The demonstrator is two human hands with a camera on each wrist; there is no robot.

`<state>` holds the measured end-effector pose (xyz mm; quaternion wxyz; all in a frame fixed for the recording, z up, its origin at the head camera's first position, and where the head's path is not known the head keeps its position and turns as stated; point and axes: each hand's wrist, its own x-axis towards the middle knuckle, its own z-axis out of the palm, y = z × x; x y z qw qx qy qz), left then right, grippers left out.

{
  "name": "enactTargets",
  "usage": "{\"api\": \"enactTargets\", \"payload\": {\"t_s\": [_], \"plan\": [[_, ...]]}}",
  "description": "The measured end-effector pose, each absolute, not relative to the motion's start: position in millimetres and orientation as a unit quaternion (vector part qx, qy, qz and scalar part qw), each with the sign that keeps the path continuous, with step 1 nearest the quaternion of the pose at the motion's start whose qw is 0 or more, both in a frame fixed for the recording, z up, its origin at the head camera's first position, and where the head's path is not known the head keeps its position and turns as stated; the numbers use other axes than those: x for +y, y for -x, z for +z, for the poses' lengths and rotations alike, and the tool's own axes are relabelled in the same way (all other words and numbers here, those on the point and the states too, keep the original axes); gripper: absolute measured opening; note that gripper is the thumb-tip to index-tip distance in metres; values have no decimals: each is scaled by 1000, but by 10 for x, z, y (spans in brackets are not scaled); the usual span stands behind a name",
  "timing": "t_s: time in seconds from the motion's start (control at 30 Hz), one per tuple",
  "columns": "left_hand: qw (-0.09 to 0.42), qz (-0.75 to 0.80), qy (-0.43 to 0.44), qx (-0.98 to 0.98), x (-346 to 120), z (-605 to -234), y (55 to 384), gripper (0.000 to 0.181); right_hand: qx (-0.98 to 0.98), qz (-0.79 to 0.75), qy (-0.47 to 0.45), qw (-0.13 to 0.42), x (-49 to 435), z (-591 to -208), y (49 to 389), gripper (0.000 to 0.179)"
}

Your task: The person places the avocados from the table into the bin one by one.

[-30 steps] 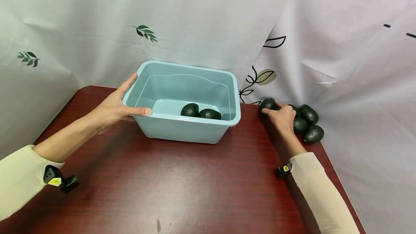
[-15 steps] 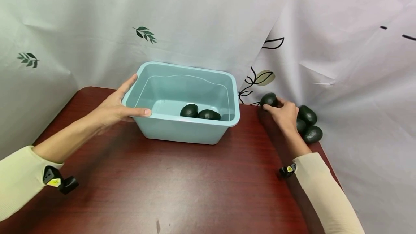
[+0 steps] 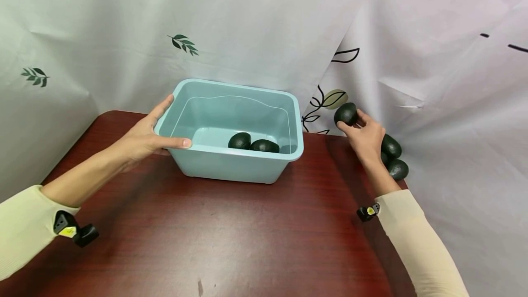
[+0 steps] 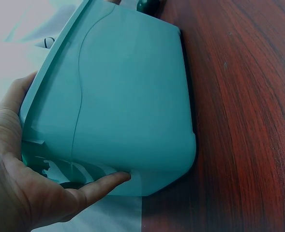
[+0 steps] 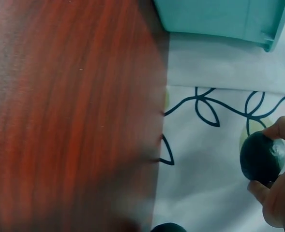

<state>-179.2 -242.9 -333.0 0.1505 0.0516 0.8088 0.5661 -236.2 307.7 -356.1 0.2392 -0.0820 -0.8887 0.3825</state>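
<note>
A dark green avocado (image 3: 345,113) is pinched between the thumb and fingers of my right hand (image 3: 366,137), lifted above the table's far right corner. The right wrist view shows the same avocado (image 5: 261,157) against the patterned cloth. My left hand (image 3: 142,139) grips the left end of a light blue plastic tub (image 3: 231,162), its thumb along the front rim. From the left wrist, thumb and fingers spread round the tub's (image 4: 127,92) end. Inside the tub lie two avocados, one rounder (image 3: 239,140) and one on its side (image 3: 265,145).
More avocados (image 3: 398,169) are clustered at the table's right edge, partly hidden behind my right hand. White cloth (image 3: 247,22) with leaf prints hangs close behind the reddish wooden table (image 3: 231,233) and along its sides.
My right hand has lifted the avocado from beside the cluster, up and slightly to the right. The left hand and the tub have stayed in place.
</note>
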Motion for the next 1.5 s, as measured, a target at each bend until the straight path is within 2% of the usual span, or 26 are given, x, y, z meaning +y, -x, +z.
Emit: {"api": "enactTargets", "payload": {"t_s": [0.4, 0.67, 1.17, 1.5], "plan": [[152, 568, -50, 807, -2435, -3339, 1784, 129, -858, 403, 24, 317, 2961, -3302, 2433, 72], [152, 568, -52, 807, -2434, -3337, 1790, 129, -839, 420, -7, 346, 2863, -3144, 2455, 68], [152, 569, -51, 807, -2444, -3339, 1791, 129, -811, 464, -59, 352, 2479, -2905, 2407, 67], [153, 569, -52, 806, -2438, -3336, 1796, 129, -810, 448, -144, 350, 2255, -2842, 2293, 64]]}}
